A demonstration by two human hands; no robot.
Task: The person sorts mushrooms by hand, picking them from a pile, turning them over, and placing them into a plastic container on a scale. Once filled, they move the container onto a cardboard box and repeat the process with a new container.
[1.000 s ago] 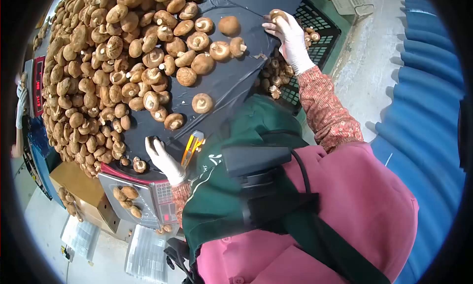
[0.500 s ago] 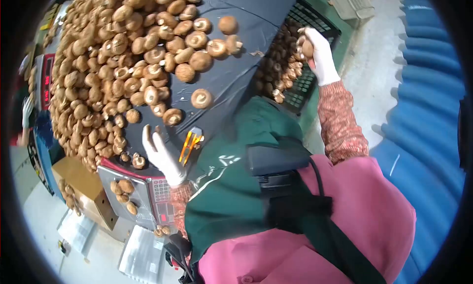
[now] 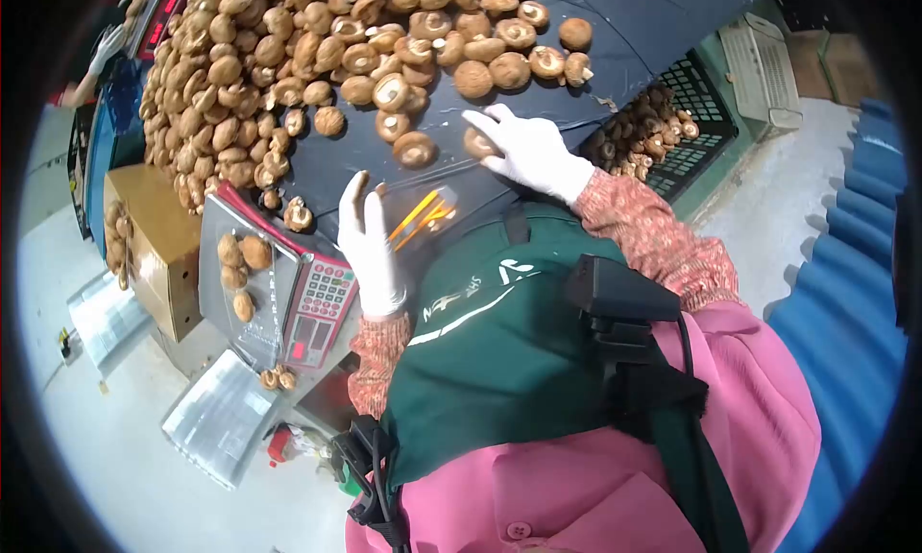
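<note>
My right hand (image 3: 540, 156), in a white glove, reaches over the black-covered table with thumb and fingers around a brown shiitake mushroom (image 3: 477, 144). Left of it another shiitake (image 3: 414, 150) lies on the sheet. My left hand (image 3: 370, 251), gloved too, is held with its fingers apart and nothing in them; its fingertips look stained brown. Beside that hand lies a blurred orange-handled tool (image 3: 420, 217) that looks like snips. A large heap of shiitake mushrooms (image 3: 226, 73) covers the far left of the table.
A black crate (image 3: 715, 107) holding mushrooms stands beyond the table's right edge. At lower left, a red-edged scale (image 3: 322, 299) carries several mushrooms. Nearby are a cardboard box (image 3: 154, 227) and a clear plastic bin (image 3: 216, 419). Another person's gloved hand (image 3: 108, 49) shows at upper left.
My right hand has left the crate, where it held a mushroom, and come back over the table to another one. My left hand stays by the orange-handled tool. The view has shifted.
</note>
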